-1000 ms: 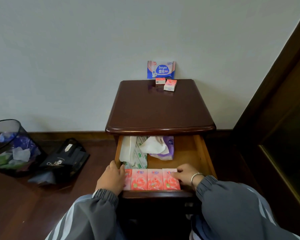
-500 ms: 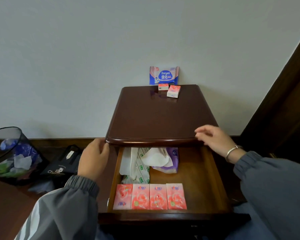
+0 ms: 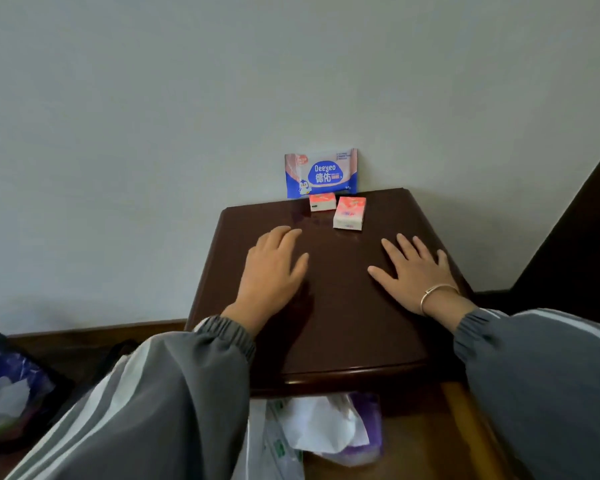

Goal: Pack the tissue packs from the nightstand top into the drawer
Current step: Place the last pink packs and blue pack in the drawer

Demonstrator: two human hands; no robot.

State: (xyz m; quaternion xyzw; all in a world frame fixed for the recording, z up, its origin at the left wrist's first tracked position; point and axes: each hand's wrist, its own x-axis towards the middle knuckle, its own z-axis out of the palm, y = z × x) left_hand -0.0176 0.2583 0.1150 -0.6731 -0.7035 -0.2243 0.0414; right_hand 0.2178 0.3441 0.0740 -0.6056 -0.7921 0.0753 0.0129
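Two empty, flat-spread hands, left hand [image 3: 274, 268] and right hand [image 3: 414, 271], reach across the nightstand top [image 3: 343, 327] toward two pink tissue packs [image 3: 349, 213] awaiting the open drawer [image 3: 426, 441] below.

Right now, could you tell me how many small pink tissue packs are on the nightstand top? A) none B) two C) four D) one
B: two pink tissue packs lie near the back edge of the nightstand top, in front of the blue wipes pack; both hands are empty.
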